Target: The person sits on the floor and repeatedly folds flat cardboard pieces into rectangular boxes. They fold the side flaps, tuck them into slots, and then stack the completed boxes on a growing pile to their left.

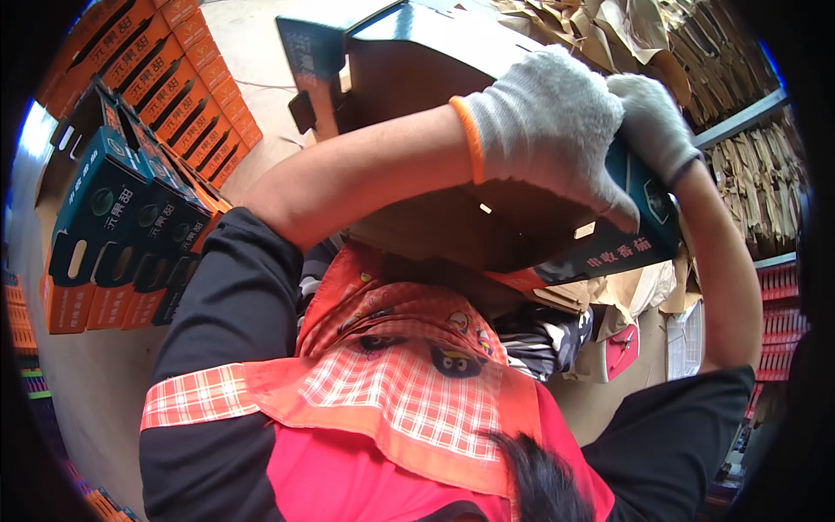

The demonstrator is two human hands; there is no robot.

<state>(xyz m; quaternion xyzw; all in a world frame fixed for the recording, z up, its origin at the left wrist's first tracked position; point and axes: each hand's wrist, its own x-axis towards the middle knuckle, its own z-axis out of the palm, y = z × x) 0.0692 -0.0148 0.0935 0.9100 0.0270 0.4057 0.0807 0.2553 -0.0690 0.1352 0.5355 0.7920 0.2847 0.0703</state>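
Observation:
A large cardboard box (409, 78), dark teal and orange outside and brown inside, is held up in front of me, tilted. My left hand (548, 122), in a grey knit glove with an orange cuff, lies flat over the box's right end and grips it. Just beyond it, my right hand (657, 122), also in a grey glove, clasps the same teal end of the box. Both bare forearms reach up from my black sleeves. An orange checked scarf (409, 383) covers my chest below the box.
Rows of folded teal and orange boxes (130, 209) stand on the floor at the left, with a stack of orange ones (174, 78) behind them. Shelves of flattened brown cardboard (748, 174) fill the right. Red crates (778, 322) sit at the right edge.

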